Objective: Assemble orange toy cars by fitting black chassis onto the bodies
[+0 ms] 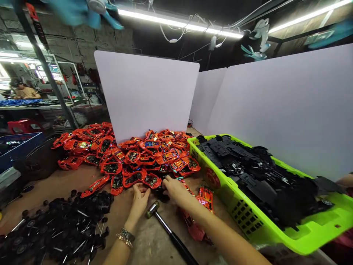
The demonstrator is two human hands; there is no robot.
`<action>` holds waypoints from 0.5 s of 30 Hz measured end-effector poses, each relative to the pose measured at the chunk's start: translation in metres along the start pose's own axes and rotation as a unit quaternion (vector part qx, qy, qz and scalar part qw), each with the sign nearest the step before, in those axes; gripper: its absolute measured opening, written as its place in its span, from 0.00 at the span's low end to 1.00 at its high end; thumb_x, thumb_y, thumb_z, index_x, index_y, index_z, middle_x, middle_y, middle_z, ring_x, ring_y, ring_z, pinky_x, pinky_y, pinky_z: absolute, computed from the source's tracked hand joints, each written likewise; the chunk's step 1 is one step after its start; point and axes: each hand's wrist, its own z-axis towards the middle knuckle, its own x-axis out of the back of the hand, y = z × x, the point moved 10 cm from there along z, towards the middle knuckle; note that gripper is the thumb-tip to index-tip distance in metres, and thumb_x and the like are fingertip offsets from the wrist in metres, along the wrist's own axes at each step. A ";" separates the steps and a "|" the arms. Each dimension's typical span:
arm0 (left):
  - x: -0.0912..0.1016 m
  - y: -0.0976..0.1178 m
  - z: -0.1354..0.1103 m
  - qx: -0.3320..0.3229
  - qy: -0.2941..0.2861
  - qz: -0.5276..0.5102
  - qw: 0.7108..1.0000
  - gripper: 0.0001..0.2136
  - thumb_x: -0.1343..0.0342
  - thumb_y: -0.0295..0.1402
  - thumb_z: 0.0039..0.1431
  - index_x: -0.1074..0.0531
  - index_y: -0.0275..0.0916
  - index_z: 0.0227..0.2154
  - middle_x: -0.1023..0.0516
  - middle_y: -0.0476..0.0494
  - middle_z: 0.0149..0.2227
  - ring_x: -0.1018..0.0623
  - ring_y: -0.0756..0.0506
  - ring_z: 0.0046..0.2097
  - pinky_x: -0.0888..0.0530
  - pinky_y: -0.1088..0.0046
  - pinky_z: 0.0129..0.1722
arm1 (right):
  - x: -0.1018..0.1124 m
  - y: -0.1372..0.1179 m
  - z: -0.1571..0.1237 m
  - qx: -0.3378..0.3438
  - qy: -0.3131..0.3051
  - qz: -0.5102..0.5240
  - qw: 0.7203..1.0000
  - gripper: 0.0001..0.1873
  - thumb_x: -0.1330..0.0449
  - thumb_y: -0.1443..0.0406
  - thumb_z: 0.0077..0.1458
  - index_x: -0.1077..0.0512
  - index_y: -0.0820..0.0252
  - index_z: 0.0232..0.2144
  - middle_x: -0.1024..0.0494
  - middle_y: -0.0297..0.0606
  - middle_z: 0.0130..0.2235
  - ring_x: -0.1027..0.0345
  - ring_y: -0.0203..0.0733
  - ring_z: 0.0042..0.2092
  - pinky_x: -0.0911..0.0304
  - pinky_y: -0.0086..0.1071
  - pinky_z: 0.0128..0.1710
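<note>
While the left hand (140, 198) and right hand (172, 188) curl over a small dark part (161, 193) at the front of the red foil packets (132, 173), whether they grip it stays hidden; a hammer (152, 209) lies just below on the worktop (121, 224).

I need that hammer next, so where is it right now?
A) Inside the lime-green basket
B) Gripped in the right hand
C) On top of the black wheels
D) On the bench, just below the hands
D. The hammer lies on the bench just below the left hand and right hand, held by neither.
</note>
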 end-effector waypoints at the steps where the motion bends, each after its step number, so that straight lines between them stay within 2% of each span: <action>1: 0.001 -0.004 -0.004 0.018 -0.004 -0.022 1.000 0.26 0.39 0.53 0.46 0.43 0.43 0.38 0.26 0.47 0.30 0.21 0.43 0.31 0.25 0.63 0.34 | 0.008 0.000 -0.003 0.017 -0.003 0.011 1.000 0.07 0.36 0.71 0.56 0.28 0.61 0.38 0.25 0.42 0.45 0.27 0.44 0.44 0.34 0.33 0.44; 4: 0.001 -0.008 -0.023 0.059 -0.020 -0.083 0.995 0.27 0.43 0.60 0.48 0.40 0.43 0.38 0.24 0.45 0.30 0.21 0.42 0.31 0.26 0.65 0.30 | 0.039 -0.012 -0.018 0.082 0.021 0.082 0.993 0.05 0.40 0.71 0.60 0.31 0.59 0.38 0.26 0.38 0.43 0.29 0.38 0.43 0.35 0.29 0.43; 6: 0.002 -0.004 -0.037 0.072 -0.019 -0.123 0.990 0.26 0.47 0.62 0.51 0.38 0.43 0.38 0.22 0.43 0.33 0.20 0.42 0.35 0.26 0.66 0.33 | 0.049 -0.031 -0.032 0.122 0.035 0.130 0.983 0.04 0.41 0.70 0.61 0.32 0.58 0.38 0.27 0.37 0.41 0.30 0.39 0.41 0.35 0.30 0.40; 8: 0.007 0.000 -0.051 0.081 -0.017 -0.155 0.984 0.26 0.47 0.61 0.52 0.35 0.43 0.40 0.21 0.43 0.37 0.20 0.42 0.39 0.25 0.68 0.37 | 0.041 -0.055 -0.049 0.154 0.020 0.122 0.980 0.06 0.39 0.71 0.58 0.31 0.58 0.38 0.27 0.38 0.42 0.31 0.41 0.41 0.36 0.31 0.40; 11: 0.022 -0.002 -0.073 0.104 -0.024 -0.209 0.972 0.31 0.37 0.54 0.48 0.38 0.44 0.50 0.20 0.43 0.41 0.19 0.42 0.39 0.25 0.66 0.38 | 0.011 -0.091 -0.067 0.212 -0.019 0.086 0.973 0.09 0.38 0.72 0.56 0.29 0.58 0.39 0.26 0.39 0.43 0.31 0.43 0.42 0.37 0.33 0.41; 13: 0.043 -0.009 -0.087 0.112 -0.004 -0.252 0.961 0.36 0.32 0.48 0.45 0.40 0.44 0.55 0.19 0.40 0.45 0.19 0.40 0.42 0.25 0.65 0.41 | -0.004 -0.113 -0.065 0.261 -0.043 0.139 0.954 0.08 0.35 0.68 0.55 0.29 0.57 0.39 0.25 0.36 0.42 0.30 0.42 0.42 0.37 0.32 0.41; 15: 0.071 -0.022 -0.100 0.119 0.039 -0.274 0.953 0.35 0.30 0.43 0.43 0.36 0.42 0.53 0.20 0.38 0.49 0.20 0.39 0.49 0.26 0.66 0.47 | -0.009 -0.131 -0.041 0.276 -0.038 0.238 0.930 0.08 0.34 0.64 0.56 0.29 0.57 0.38 0.25 0.34 0.38 0.29 0.39 0.39 0.36 0.29 0.39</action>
